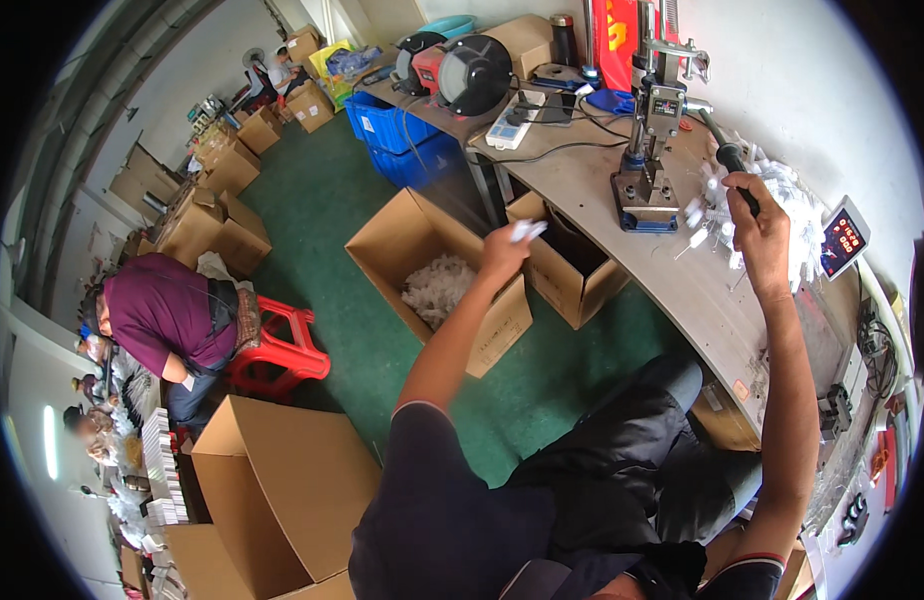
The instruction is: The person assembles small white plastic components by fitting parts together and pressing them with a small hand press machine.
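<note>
My left hand (502, 258) is closed on a small white plastic part (528, 231). It reaches out over the near side of an open cardboard box (387, 232), inside which lies a heap of white plastic pieces (438, 288). At the right, the fingers of my right hand (760, 228) wrap round the black-gripped lever (728, 155) of a hand press (664, 125). The press stands on the workbench (592, 165), with its blue base bare of any part that I can make out. Beside it, behind my right hand, spreads a pile of white plastic parts (787, 210).
A second cardboard box (597, 295) stands against the bench. Along the bench are a digital counter (844, 240), a bench grinder (472, 75) and cables. Blue crates (407, 145) sit below. To the left, a person (172, 310) bends by a red stool (282, 345); a large open carton (292, 480) is near.
</note>
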`<state>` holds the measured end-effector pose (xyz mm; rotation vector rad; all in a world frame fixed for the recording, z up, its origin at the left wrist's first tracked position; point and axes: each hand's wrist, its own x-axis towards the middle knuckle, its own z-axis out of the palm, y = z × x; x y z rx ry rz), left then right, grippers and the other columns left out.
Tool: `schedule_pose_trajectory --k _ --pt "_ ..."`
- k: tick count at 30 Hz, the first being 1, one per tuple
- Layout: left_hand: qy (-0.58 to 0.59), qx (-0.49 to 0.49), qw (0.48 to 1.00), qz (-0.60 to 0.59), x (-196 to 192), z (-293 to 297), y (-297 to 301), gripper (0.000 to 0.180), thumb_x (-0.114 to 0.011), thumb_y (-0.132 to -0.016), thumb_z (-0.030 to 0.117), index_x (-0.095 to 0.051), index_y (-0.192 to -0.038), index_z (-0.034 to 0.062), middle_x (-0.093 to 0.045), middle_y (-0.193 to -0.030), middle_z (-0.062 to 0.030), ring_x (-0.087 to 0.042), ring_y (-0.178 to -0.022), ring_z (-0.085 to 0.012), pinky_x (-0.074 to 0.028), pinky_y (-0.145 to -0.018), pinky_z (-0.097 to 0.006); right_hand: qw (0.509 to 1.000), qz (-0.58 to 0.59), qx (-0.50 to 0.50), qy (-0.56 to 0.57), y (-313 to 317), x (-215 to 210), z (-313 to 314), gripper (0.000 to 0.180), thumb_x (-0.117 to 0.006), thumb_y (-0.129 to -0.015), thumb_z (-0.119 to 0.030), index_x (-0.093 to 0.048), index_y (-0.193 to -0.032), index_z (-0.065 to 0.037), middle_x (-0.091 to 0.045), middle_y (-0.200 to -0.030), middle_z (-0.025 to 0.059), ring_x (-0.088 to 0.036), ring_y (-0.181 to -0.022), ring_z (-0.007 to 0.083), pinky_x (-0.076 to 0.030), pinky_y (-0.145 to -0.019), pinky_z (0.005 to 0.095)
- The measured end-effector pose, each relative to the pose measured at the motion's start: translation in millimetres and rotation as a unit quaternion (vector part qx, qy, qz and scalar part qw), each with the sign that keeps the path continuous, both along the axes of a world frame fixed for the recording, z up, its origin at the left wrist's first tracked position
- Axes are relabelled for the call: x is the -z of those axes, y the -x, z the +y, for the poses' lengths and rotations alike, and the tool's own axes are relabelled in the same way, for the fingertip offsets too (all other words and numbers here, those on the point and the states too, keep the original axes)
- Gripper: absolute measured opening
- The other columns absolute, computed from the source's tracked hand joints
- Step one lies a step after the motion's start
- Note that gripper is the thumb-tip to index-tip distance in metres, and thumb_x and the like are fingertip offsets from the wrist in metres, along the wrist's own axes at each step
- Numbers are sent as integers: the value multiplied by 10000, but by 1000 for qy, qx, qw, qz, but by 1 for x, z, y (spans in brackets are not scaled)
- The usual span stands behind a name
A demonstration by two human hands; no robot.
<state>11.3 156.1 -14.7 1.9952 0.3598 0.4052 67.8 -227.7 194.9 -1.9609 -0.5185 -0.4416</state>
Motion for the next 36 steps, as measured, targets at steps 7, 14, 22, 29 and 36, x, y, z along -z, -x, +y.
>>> schedule_pose_trajectory --k 7,14,22,29,36 --pt "-302 -217 918 139 70 104 65 497 -769 -877 304 -669 -1301 66 -734 -1127 -174 -694 -1070 -316 -538 -917 -444 999 38 -14 -12 6 -30 5 217 -629 -976 -85 -687 -1184 -59 -571 -761 -27 -441 -584 46 -366 -524 245" --pt "-211 -144 960 110 100 77 62 403 -771 -852 237 -701 -1211 67 -718 -1172 -175 -668 -1152 -354 -532 -960 -429 998 4 -55 -40 -5 -65 2 298 -627 -993 -114 -640 -1288 -74 -569 -730 -22 -464 -549 35 -377 -488 238" --pt "-98 -19 995 10 79 -38 22 264 -750 -875 159 -731 -1116 54 -748 -1063 -157 -722 -1023 -317 -560 -899 -403 993 53 -37 -98 -21 -72 -23 332 -645 -981 -155 -650 -1281 -11 -533 -682 -13 -487 -517 56 -397 -489 244" --pt "-42 118 987 -101 33 -83 -6 176 -697 -944 119 -745 -1102 57 -774 -954 -102 -739 -840 -199 -569 -774 -323 987 153 41 -28 12 53 -97 191 -650 -1006 -155 -714 -1097 1 -565 -673 -14 -516 -537 59 -424 -487 243" --pt "-99 195 972 -86 -35 -168 -30 193 -687 -946 119 -748 -1113 46 -766 -952 -115 -729 -818 -210 -557 -757 -325 972 131 193 24 82 151 -201 173 -689 -940 -145 -735 -1007 8 -644 -658 102 -623 -580 144 -506 -572 332"
